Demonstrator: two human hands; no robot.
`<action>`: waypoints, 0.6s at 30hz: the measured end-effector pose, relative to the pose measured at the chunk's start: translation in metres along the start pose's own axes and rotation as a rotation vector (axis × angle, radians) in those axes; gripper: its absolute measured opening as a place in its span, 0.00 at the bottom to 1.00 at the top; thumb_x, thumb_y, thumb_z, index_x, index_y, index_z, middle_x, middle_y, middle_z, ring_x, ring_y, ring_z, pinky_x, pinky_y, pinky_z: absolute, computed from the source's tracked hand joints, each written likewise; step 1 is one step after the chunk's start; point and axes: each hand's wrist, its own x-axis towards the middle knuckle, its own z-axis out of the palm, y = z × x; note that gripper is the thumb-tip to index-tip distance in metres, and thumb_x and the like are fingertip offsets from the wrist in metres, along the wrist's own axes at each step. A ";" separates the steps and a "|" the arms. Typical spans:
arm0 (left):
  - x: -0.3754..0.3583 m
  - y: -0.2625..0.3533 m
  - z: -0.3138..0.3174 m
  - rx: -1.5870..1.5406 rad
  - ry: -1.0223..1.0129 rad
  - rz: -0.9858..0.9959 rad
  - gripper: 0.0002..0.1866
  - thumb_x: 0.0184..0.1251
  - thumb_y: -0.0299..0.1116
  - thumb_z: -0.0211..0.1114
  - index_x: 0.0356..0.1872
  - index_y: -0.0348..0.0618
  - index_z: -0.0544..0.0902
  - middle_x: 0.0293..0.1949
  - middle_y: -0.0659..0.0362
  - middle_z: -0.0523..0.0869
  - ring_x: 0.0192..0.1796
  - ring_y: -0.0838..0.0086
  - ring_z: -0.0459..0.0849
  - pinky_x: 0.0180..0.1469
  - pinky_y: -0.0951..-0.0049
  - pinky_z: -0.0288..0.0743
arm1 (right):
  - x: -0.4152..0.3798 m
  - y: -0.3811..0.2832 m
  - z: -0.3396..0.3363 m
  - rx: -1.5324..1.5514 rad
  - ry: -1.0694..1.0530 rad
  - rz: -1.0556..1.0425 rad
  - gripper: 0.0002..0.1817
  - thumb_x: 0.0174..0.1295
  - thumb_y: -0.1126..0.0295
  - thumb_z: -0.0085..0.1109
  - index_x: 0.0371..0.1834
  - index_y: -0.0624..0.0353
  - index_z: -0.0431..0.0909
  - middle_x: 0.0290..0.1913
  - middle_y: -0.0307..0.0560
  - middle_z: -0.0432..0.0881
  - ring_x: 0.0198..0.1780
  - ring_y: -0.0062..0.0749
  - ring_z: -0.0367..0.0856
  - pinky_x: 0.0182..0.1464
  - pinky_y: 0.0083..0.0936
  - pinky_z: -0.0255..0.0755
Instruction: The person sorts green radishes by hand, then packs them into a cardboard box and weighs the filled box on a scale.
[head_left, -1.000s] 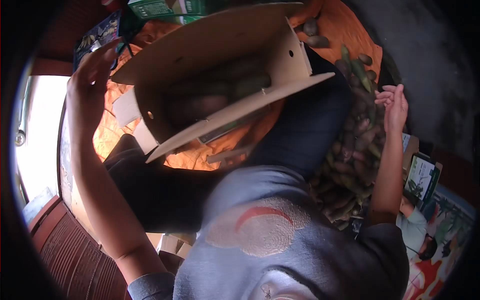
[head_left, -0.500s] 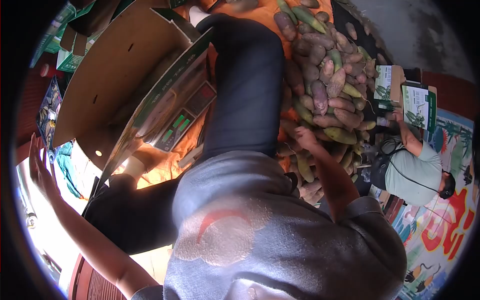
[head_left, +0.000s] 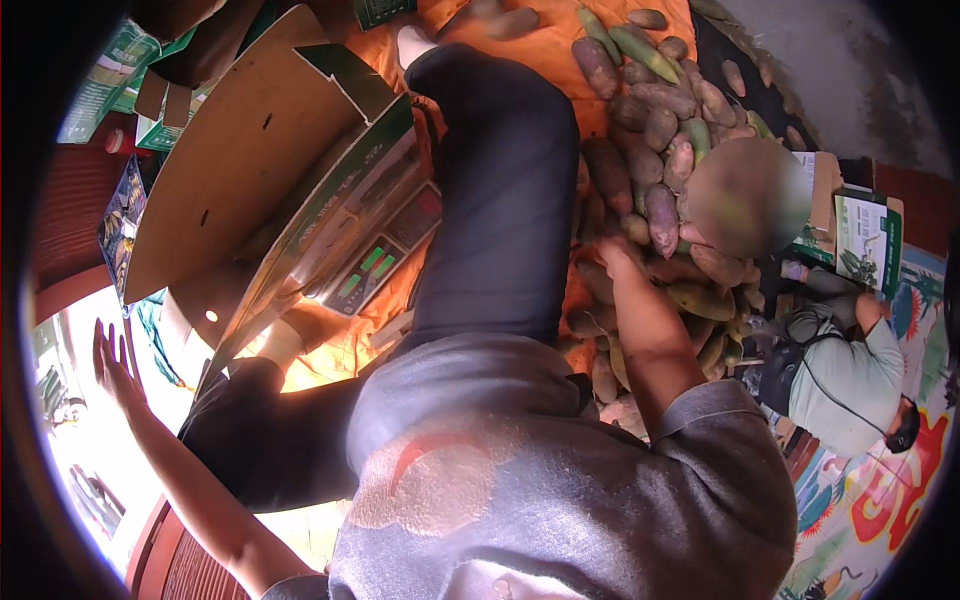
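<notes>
My left hand (head_left: 120, 378) is raised at the left beside a large open cardboard box (head_left: 225, 150), palm up, fingers apart, holding nothing. My right hand (head_left: 622, 258) is at the near side of a heap of root vegetables (head_left: 660, 215), which look like radishes, some purplish-brown and some long and green. Its fingers curl in among them; whatever lies under the fingertips is hidden. Between the box and my leg sits a digital scale (head_left: 372, 265) with lit green figures, seen partly through the box's flap.
An orange sheet (head_left: 545, 45) lies under the heap. At the right, another person (head_left: 845, 385) sits near green-and-white cartons (head_left: 868, 235). More green boxes (head_left: 105, 80) stand at the upper left. A round blurred patch covers part of the heap.
The view has shifted, so most things sit lower and further right. My right hand has moved slightly further up along the heap. My left hand's fingers look more spread.
</notes>
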 end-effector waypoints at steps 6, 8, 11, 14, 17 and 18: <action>-0.001 -0.024 -0.024 0.167 0.044 0.000 0.19 0.75 0.33 0.42 0.62 0.40 0.71 0.63 0.51 0.72 0.66 0.61 0.69 0.69 0.61 0.62 | -0.012 -0.014 0.021 0.348 0.031 0.225 0.14 0.56 0.65 0.61 0.45 0.50 0.76 0.49 0.40 0.74 0.47 0.31 0.73 0.42 0.34 0.69; -0.002 -0.028 -0.030 0.199 0.065 -0.020 0.19 0.75 0.32 0.42 0.62 0.40 0.71 0.63 0.51 0.72 0.66 0.62 0.69 0.69 0.61 0.63 | -0.010 -0.012 0.020 0.387 -0.064 0.210 0.13 0.57 0.65 0.60 0.46 0.49 0.76 0.47 0.40 0.75 0.46 0.31 0.74 0.42 0.32 0.69; 0.007 -0.035 -0.034 0.175 0.081 -0.022 0.19 0.75 0.32 0.42 0.61 0.41 0.72 0.62 0.51 0.73 0.65 0.62 0.70 0.68 0.62 0.64 | 0.023 0.000 0.022 0.265 -0.093 0.131 0.19 0.55 0.56 0.65 0.47 0.49 0.77 0.39 0.38 0.76 0.35 0.28 0.70 0.37 0.29 0.67; -0.002 -0.013 -0.012 0.152 0.111 -0.061 0.19 0.75 0.32 0.42 0.61 0.40 0.72 0.62 0.51 0.73 0.65 0.62 0.70 0.68 0.62 0.64 | 0.076 0.024 0.029 0.255 -0.120 0.084 0.22 0.55 0.53 0.67 0.48 0.52 0.77 0.34 0.36 0.74 0.27 0.25 0.65 0.36 0.27 0.68; 0.009 -0.023 -0.015 0.114 0.063 0.026 0.19 0.74 0.33 0.45 0.61 0.37 0.72 0.62 0.51 0.72 0.65 0.61 0.71 0.68 0.60 0.64 | 0.073 0.011 0.043 0.305 -0.148 0.080 0.22 0.56 0.54 0.66 0.48 0.54 0.76 0.33 0.36 0.74 0.26 0.25 0.64 0.38 0.27 0.69; 0.014 -0.025 -0.014 0.134 0.051 0.058 0.19 0.74 0.33 0.47 0.61 0.37 0.72 0.62 0.50 0.72 0.65 0.61 0.71 0.67 0.60 0.65 | 0.061 0.003 0.047 0.310 -0.151 0.082 0.22 0.56 0.55 0.66 0.48 0.54 0.76 0.33 0.36 0.74 0.26 0.25 0.65 0.38 0.27 0.69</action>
